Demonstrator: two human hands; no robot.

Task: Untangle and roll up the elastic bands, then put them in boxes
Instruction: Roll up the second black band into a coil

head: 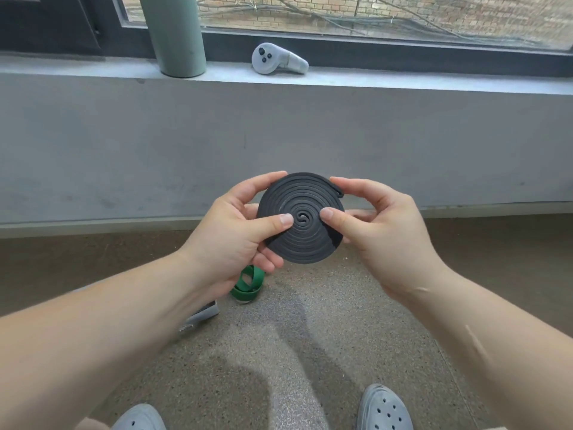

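The black elastic band (300,217) is wound into a flat spiral disc and held in the air between both hands: the left hand (238,237) is closed on its left side, thumb pressed on the face near the centre and fingers curled behind and under the rim, while the right hand (381,231) clamps the right side the same way, its thumb on the face opposite the left thumb. The likeliest failure is the coil springing open; only the pinch of the two thumbs and the fingers behind keeps the turns flat, and the loose outer tail at the upper right rim, by the right index finger, looks unsecured, so easing either grip could let the outer turns slip and unwind. Passing the disc to one hand looks like the riskiest moment. Below the left hand a green elastic band (248,285) lies loosely folded on the speckled floor (325,321), with a corner of what may be a box (203,315) just beside the left forearm, mostly hidden. Room is generous: bare floor lies below and between the hands, a grey wall stands well beyond them, and the shoes (384,409) sit nearer the body.
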